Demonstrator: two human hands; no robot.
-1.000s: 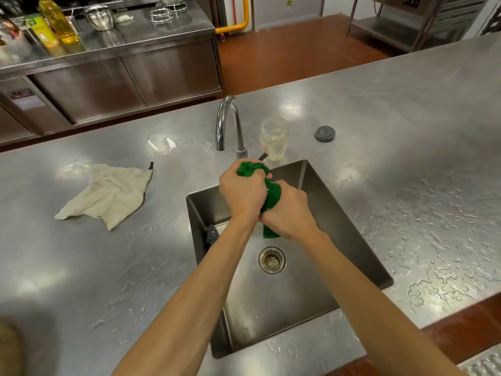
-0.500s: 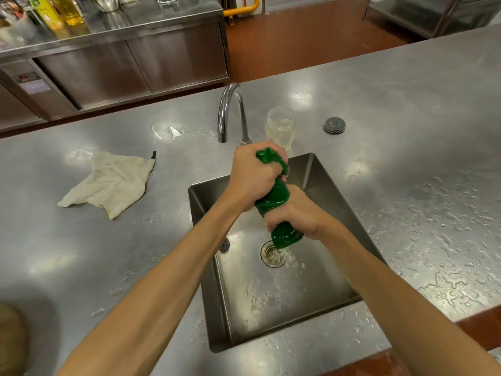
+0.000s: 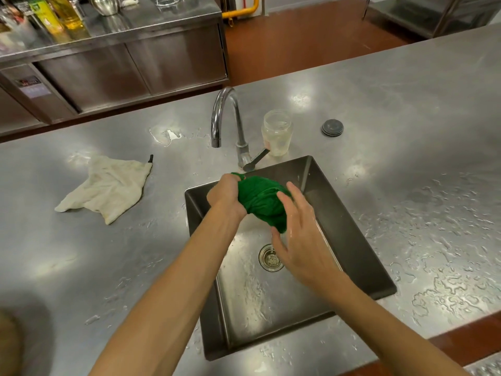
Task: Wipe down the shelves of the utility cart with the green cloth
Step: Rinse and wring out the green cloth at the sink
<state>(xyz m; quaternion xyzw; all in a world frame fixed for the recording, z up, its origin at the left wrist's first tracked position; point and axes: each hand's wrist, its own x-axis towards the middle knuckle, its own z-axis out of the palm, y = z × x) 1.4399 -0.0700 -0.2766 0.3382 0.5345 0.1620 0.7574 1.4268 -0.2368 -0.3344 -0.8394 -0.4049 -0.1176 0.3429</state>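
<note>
A person's left hand clamps the bunched upper end of a green cloth in a closed fist above the back of a steel sink. The right hand is spread wide, its fingers nearly straight and laid against the cloth's right side. The thumb reaches beneath the hanging lower end; whether it touches the fabric cannot be told. The cloth, crumpled into a thick wad, hangs between the two hands over the basin, clear of its floor. Both forearms are bare and reach in from the near edge.

Below the right hand lies the round drain, and streaks of water mark the basin floor around it. Just behind the sink stands a curved faucet, its lever pointing toward the basin. Beside the faucet, on its right, sits a clear jar without a lid. A dark round lid lies flat farther right, apart from the jar.

On the steel counter, well to the left of the sink, a rumpled beige cloth lies spread. Water droplets bead the counter to the right of the sink. Across a red-brown floor, a second steel counter carries oil bottles.
</note>
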